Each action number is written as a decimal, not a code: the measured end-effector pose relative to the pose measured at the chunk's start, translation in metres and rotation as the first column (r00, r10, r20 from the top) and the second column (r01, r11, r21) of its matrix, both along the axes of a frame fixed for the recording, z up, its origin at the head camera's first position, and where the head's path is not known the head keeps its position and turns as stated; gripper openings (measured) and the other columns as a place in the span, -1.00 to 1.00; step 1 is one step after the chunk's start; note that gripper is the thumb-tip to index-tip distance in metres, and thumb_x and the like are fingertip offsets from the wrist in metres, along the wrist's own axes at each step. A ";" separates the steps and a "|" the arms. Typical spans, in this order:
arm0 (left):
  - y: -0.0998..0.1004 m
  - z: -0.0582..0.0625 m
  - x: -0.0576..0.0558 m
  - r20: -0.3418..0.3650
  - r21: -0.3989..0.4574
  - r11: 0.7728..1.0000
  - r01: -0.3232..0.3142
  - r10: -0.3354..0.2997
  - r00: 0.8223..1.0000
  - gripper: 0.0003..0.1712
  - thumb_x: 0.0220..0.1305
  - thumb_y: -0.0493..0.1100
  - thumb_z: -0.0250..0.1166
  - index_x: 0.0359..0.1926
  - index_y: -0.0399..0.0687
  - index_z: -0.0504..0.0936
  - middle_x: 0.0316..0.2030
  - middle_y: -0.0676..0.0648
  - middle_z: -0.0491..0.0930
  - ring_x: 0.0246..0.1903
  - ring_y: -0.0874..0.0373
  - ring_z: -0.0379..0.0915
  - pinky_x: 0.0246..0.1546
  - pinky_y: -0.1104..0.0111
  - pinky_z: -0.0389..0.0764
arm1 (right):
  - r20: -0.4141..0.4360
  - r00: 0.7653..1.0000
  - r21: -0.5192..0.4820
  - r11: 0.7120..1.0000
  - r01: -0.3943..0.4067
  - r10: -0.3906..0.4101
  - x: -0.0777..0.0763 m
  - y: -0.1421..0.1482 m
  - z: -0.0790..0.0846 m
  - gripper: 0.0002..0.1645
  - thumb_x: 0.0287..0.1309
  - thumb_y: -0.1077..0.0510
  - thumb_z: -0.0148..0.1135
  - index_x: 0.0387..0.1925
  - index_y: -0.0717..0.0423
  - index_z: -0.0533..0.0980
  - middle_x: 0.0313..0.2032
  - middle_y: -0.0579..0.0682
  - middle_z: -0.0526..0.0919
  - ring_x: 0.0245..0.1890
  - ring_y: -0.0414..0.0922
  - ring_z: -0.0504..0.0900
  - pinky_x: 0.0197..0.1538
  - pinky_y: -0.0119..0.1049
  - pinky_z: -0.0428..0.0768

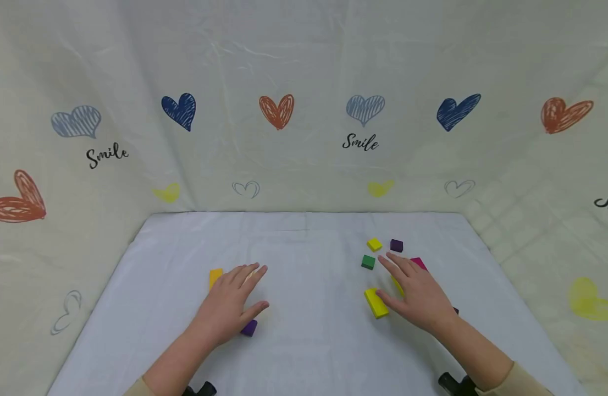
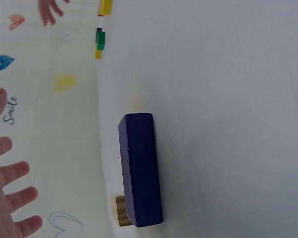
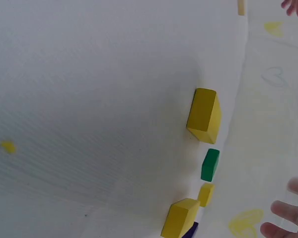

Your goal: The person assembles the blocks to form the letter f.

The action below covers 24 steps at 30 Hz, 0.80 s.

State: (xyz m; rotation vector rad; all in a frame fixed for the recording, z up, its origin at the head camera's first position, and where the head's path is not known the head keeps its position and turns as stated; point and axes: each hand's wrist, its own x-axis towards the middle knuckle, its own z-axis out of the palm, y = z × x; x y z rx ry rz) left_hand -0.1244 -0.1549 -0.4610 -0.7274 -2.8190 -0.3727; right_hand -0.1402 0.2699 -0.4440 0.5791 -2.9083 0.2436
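Note:
My left hand (image 1: 230, 302) is held over the left side of the table, fingers spread and grasping nothing. An orange-yellow block (image 1: 215, 276) shows past its fingers, and a purple block (image 1: 249, 328) lies partly hidden below the thumb. In the left wrist view a ridged tan piece (image 2: 123, 210) sits behind the long purple block. My right hand (image 1: 420, 291), also with fingers extended, hovers over a group of blocks on the right. Its thumb overlaps a long yellow block (image 1: 376, 303); another yellow block (image 1: 397, 286) and a magenta block (image 1: 419, 263) are partly covered by the hand.
Beyond the right fingertips lie a green block (image 1: 368, 262), a small yellow block (image 1: 375, 245) and a dark purple block (image 1: 396, 245). A dark sliver (image 1: 456, 311) shows beside the right wrist. White cloth (image 1: 309, 341) covers the table; a heart-printed curtain (image 1: 314, 165) surrounds it.

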 end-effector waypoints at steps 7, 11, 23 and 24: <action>0.013 -0.002 -0.003 0.059 0.035 0.999 -0.008 0.006 0.998 -0.18 0.36 0.34 0.12 0.52 0.20 0.19 0.40 0.02 0.29 0.35 0.00 0.21 0.27 -0.02 0.31 | 0.044 0.999 -0.022 0.999 0.023 -0.022 0.001 0.001 -0.006 -0.08 0.14 -0.22 0.35 0.47 -0.07 0.26 0.36 0.09 0.37 0.31 0.16 0.37 0.16 0.22 0.46; 0.024 -0.006 -0.006 0.112 0.079 0.997 -0.020 0.011 0.994 -0.19 0.35 0.30 0.17 0.51 0.20 0.21 0.38 0.04 0.32 0.34 0.06 0.23 0.27 0.00 0.33 | 0.089 0.995 -0.034 0.998 0.053 -0.049 0.001 0.001 -0.011 -0.11 0.16 -0.25 0.32 0.46 -0.10 0.28 0.32 0.08 0.42 0.30 0.13 0.38 0.15 0.22 0.48; 0.055 -0.017 -0.014 0.290 0.211 0.976 -0.059 -0.005 0.957 -0.19 0.36 0.40 0.05 0.51 0.23 0.20 0.32 0.06 0.39 0.30 0.10 0.30 0.27 0.13 0.38 | 0.235 0.965 -0.009 0.992 0.122 -0.116 0.000 -0.003 -0.014 -0.12 0.21 -0.32 0.22 0.47 -0.12 0.26 0.15 0.19 0.55 0.15 0.18 0.51 0.01 0.20 0.57; 0.058 -0.017 -0.014 0.311 0.222 0.973 -0.064 -0.008 0.951 -0.19 0.36 0.38 0.07 0.51 0.22 0.20 0.31 0.06 0.40 0.29 0.11 0.31 0.26 0.14 0.39 | 0.246 0.962 -0.007 0.992 0.127 -0.121 0.000 -0.003 -0.014 -0.13 0.22 -0.32 0.21 0.47 -0.11 0.27 0.15 0.20 0.56 0.15 0.19 0.51 0.01 0.19 0.57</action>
